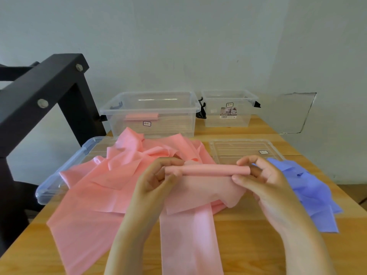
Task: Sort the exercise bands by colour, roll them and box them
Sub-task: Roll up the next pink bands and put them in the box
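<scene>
A pink exercise band (pixel 208 170) is partly rolled into a thin tube held above the table. My left hand (pixel 158 179) pinches the tube's left end and my right hand (pixel 258 173) pinches its right end. The band's loose tail (pixel 188 241) hangs down toward me. More pink bands (pixel 111 175) lie heaped behind and to the left. A pile of purple-blue bands (pixel 311 191) lies at the right. The larger clear box (pixel 151 114) holds one rolled pink band (pixel 142 117). A smaller clear box (pixel 228 108) stands to its right.
Two clear lids lie flat on the wooden table (pixel 248 235): one (pixel 57 181) at the left under the pink heap, one (pixel 244 149) at the right behind my right hand. A black metal frame (pixel 45 92) rises at the left. A wall stands close behind the boxes.
</scene>
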The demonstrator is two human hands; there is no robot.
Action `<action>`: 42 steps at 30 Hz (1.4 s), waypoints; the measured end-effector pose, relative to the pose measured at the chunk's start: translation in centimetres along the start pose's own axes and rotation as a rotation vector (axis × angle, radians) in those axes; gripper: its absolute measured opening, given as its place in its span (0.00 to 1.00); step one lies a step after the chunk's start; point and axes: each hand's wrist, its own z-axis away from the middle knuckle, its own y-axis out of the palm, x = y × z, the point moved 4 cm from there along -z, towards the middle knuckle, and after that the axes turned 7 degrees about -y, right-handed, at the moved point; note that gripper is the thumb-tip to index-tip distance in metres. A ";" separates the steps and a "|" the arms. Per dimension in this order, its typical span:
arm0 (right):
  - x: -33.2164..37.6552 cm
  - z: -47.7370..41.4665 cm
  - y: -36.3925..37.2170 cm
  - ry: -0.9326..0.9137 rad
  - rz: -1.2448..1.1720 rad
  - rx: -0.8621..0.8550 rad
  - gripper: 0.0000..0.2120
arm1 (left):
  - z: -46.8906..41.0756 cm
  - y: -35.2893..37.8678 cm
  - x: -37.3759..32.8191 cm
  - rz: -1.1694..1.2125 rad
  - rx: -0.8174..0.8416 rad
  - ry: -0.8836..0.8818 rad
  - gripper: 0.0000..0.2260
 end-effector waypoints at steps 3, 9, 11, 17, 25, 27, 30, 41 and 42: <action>-0.2 0.0 0.0 0.030 0.039 -0.033 0.08 | -0.1 -0.1 -0.1 -0.123 -0.086 0.058 0.11; -0.6 0.1 0.1 0.054 0.064 -0.032 0.08 | -0.3 -0.6 0.0 -0.044 -0.164 0.030 0.14; -0.3 0.0 0.0 0.020 0.033 -0.038 0.08 | -0.1 -0.4 -0.1 -0.052 -0.137 0.017 0.11; -0.1 -0.2 0.1 -0.016 0.011 -0.048 0.16 | 0.1 0.4 0.1 -0.178 -0.056 0.001 0.07; -0.3 0.0 0.7 0.054 0.019 0.001 0.13 | 0.0 0.0 0.1 -0.108 -0.062 0.001 0.11; 0.2 0.0 0.8 0.005 0.042 -0.010 0.14 | 0.0 0.2 0.6 -0.099 -0.059 -0.049 0.07; 0.8 0.1 1.0 -0.028 0.048 0.019 0.17 | -0.3 -0.1 0.7 -0.117 -0.123 -0.027 0.07; 0.4 0.3 1.6 0.017 0.071 0.095 0.10 | -0.4 -0.8 0.2 -0.089 -0.170 0.104 0.12; 0.4 0.3 1.6 0.007 0.076 0.076 0.10 | -0.4 -0.8 0.2 -0.078 -0.167 0.092 0.14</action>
